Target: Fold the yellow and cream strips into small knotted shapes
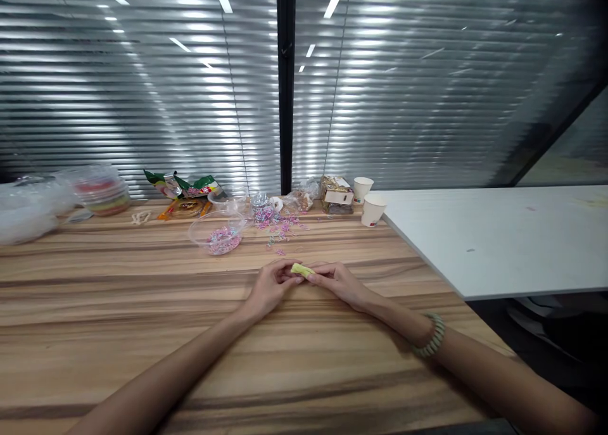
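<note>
Over the middle of the wooden table (190, 334), a small yellow-green piece (302, 270) of soft-looking material lies between my two hands. My right hand (339, 284) pinches its right end between thumb and fingers. The fingers of my left hand (273, 287) are curled at its left end, thumb and fingertips close together; whether they also grip it cannot be made out. Just beyond the hands stands a clear plastic bowl (196, 233) with small pink and pale blue pieces (222, 240) in it. More such pieces (282, 226) are scattered to its right.
Two paper cups (373, 209) (362, 189) and a small box (337, 191) stand at the back right. Green snack packaging (202, 186) lies at the back, stacked plastic containers (102, 191) and plastic bags (28, 210) at the far left. A white table (503, 239) adjoins on the right.
</note>
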Demonstrator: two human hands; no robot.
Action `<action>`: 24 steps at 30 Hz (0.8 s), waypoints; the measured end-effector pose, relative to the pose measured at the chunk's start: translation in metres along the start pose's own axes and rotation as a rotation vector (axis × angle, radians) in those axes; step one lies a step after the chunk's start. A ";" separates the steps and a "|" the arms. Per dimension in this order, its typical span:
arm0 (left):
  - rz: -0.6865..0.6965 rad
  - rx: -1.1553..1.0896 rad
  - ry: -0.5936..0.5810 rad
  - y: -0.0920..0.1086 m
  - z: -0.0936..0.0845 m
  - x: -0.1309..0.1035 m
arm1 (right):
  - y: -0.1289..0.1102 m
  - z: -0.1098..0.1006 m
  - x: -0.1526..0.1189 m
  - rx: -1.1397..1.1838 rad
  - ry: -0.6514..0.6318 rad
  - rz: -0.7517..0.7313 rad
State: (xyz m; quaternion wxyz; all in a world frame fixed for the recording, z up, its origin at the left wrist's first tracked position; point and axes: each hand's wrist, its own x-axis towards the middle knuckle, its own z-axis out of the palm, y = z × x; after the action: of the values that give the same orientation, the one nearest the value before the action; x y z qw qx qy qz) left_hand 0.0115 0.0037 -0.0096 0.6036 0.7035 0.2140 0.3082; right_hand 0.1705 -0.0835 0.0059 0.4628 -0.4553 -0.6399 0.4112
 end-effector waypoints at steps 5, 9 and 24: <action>0.005 0.036 0.025 0.004 0.001 -0.001 | 0.004 0.000 -0.002 0.001 -0.004 0.083; 0.013 0.049 0.024 0.001 0.000 -0.001 | 0.001 0.000 -0.001 -0.005 0.001 0.047; -0.016 -0.007 0.025 0.004 0.000 0.000 | 0.003 0.000 -0.001 0.001 0.043 0.091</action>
State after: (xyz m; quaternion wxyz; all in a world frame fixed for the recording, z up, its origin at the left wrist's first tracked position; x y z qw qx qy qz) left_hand 0.0107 0.0032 -0.0060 0.6057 0.6959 0.2260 0.3128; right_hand 0.1711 -0.0837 0.0028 0.4575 -0.4925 -0.6083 0.4220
